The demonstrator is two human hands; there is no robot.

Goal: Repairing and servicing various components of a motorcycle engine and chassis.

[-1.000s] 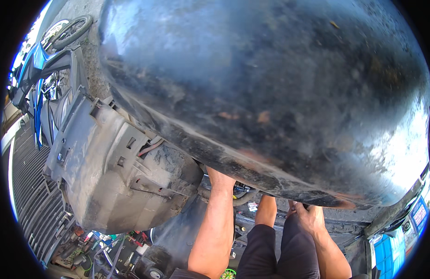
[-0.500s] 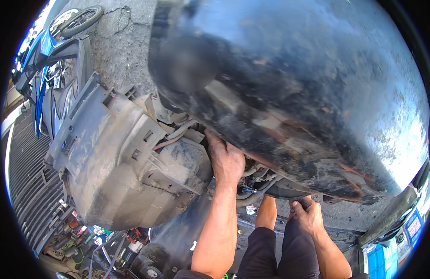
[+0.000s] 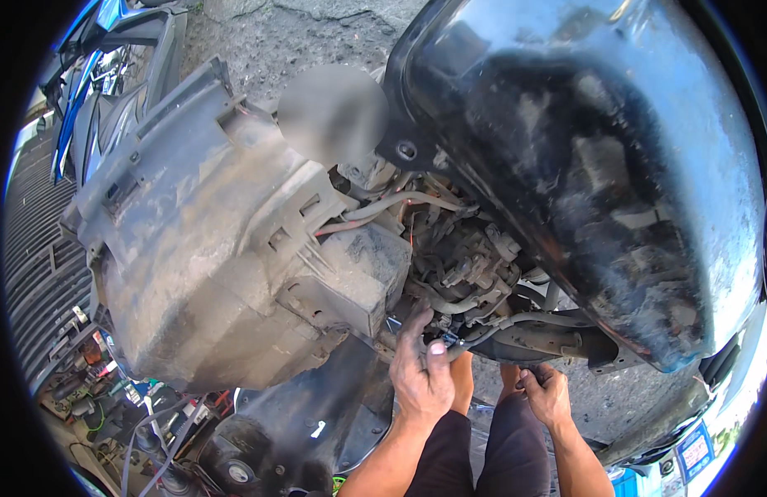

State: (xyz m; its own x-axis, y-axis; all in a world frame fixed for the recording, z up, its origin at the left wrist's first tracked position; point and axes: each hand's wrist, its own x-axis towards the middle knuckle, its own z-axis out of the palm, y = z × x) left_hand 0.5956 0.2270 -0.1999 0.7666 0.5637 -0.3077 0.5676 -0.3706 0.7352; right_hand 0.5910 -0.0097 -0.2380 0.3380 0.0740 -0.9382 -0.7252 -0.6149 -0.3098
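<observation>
My left hand (image 3: 422,383) is open, its darkened fingers stretched upward and thumb apart, beside grey hoses (image 3: 450,305) and a small metal fitting (image 3: 450,339). To the right, my right hand (image 3: 549,394) is closed, thumb pressed to its bent fingers below the lower edge of a dark frame part (image 3: 541,341); what it pinches, if anything, is hidden. Above leans a large rounded glossy black shell (image 3: 599,166), dirty underneath, with a holed bracket tab (image 3: 406,151). A dusty engine-like assembly (image 3: 474,265) shows between it and a grey plastic housing (image 3: 193,273).
Blue-and-black motorcycle bodywork (image 3: 93,91) stands at the far left near a ribbed metal shutter (image 3: 35,248). Tools and loose parts (image 3: 110,389) lie at lower left. A dark panel (image 3: 317,414) is beneath the housing. Rough concrete (image 3: 317,33) shows behind.
The black shell now sits farther right of the housing, exposing the hoses and engine-like assembly. My left hand has drawn back down from under its edge and opened. My right hand remains closed.
</observation>
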